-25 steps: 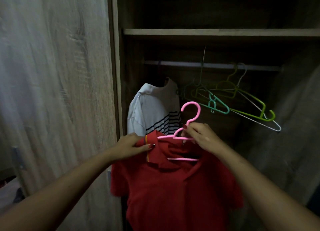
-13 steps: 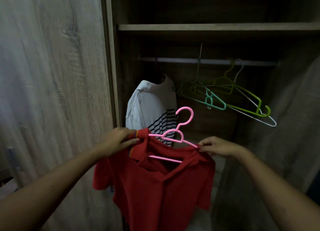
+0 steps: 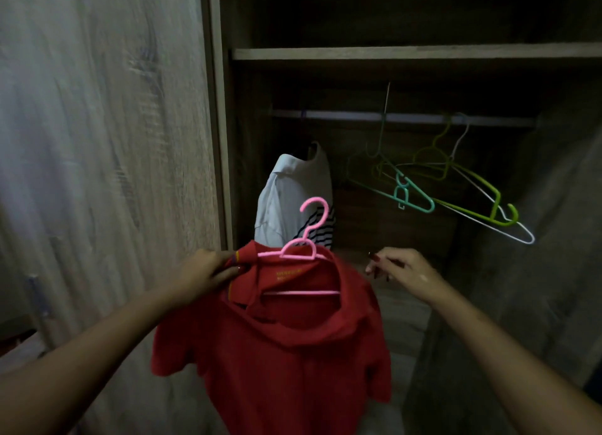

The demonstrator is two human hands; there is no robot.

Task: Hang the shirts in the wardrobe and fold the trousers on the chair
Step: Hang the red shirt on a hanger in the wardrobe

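a dim wooden wardrobe (image 3: 391, 54) stands open; its rail (image 3: 342, 115) carries a white striped shirt (image 3: 286, 190) at the left and empty hangers (image 3: 413, 193) further right. in front, the red shirt (image 3: 277, 363) sits on a pink hanger (image 3: 303, 249), the left hand (image 3: 202, 275) gripping its collar, the right hand (image 3: 400, 268) loose beside the other shoulder, holding nothing. the hanging step looks half done: next the hook needs lifting onto the rail, likely in the gap between the white striped shirt and the empty hangers.
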